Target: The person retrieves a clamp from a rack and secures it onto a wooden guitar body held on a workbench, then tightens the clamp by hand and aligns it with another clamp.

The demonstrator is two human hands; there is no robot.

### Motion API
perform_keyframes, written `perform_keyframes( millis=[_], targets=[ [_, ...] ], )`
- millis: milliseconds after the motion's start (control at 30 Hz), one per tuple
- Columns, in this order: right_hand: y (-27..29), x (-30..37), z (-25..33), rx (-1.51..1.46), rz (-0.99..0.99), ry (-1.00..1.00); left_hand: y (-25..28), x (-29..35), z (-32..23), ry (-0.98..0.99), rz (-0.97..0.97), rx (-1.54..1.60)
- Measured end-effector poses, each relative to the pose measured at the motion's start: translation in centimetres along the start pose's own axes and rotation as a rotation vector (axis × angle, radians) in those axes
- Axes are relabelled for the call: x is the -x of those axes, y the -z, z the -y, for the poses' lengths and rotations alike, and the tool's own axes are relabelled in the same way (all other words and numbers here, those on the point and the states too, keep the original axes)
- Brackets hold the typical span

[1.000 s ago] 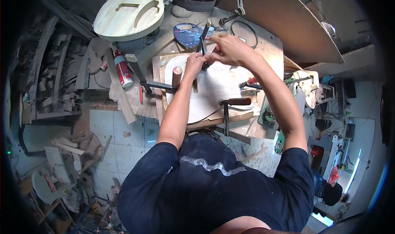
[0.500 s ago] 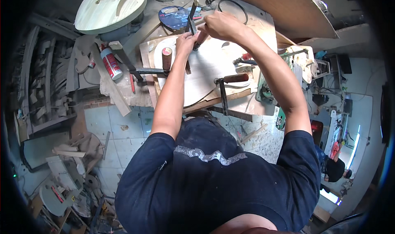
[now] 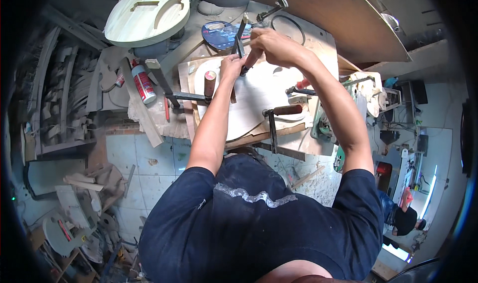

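A pale wooden board cut in a guitar-body outline (image 3: pixel 249 114) lies on the workbench, held by several bar clamps. At its far side, my right hand (image 3: pixel 275 46) is wrapped round the wooden handle (image 3: pixel 253 59) of an upright bar clamp (image 3: pixel 240 40). My left hand (image 3: pixel 231 68) is closed against the same clamp, beside its screw; its fingertips are partly hidden. Close to my left forearm stands a second clamp's wooden handle (image 3: pixel 209 84). A third clamp's brown handle (image 3: pixel 288 109) lies at the board's near edge, and a red-handled clamp (image 3: pixel 302 84) sits at its right.
A routed guitar body (image 3: pixel 142 24) rests at the far left. Left of the board are a red and white bottle (image 3: pixel 143 83), a red pencil (image 3: pixel 167 108) and wood strips. A large curved brown sheet (image 3: pixel 343 19) stands at the far right. Another person (image 3: pixel 406 218) is off to the right.
The bench appears slightly lower and farther right in the picture. My right hand has shifted a little on the clamp handle; both hands stay at the same clamp.
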State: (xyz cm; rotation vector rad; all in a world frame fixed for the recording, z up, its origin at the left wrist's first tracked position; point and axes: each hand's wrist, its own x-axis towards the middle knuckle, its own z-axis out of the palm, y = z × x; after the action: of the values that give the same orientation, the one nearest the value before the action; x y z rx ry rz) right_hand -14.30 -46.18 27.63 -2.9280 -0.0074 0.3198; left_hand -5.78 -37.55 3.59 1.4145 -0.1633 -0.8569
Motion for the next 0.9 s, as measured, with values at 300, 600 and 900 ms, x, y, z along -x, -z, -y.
perform_keyframes(
  millis=[300, 600, 900],
  targets=[
    [-0.2, -0.6, 0.9, 0.007, 0.041, -0.164, 0.1, 0.7, -1.5, 0.02, -0.065, -0.263],
    [-0.6, -0.2, 0.8, 0.094, -0.063, -0.174, 0.4, -0.1, -0.1, -0.02, -0.057, -0.222],
    [-1.3, 0.0, -0.7, 0.079, -0.085, 0.345, 0.5, -0.9, 1.6, 0.002, -0.013, -0.145]
  ],
)
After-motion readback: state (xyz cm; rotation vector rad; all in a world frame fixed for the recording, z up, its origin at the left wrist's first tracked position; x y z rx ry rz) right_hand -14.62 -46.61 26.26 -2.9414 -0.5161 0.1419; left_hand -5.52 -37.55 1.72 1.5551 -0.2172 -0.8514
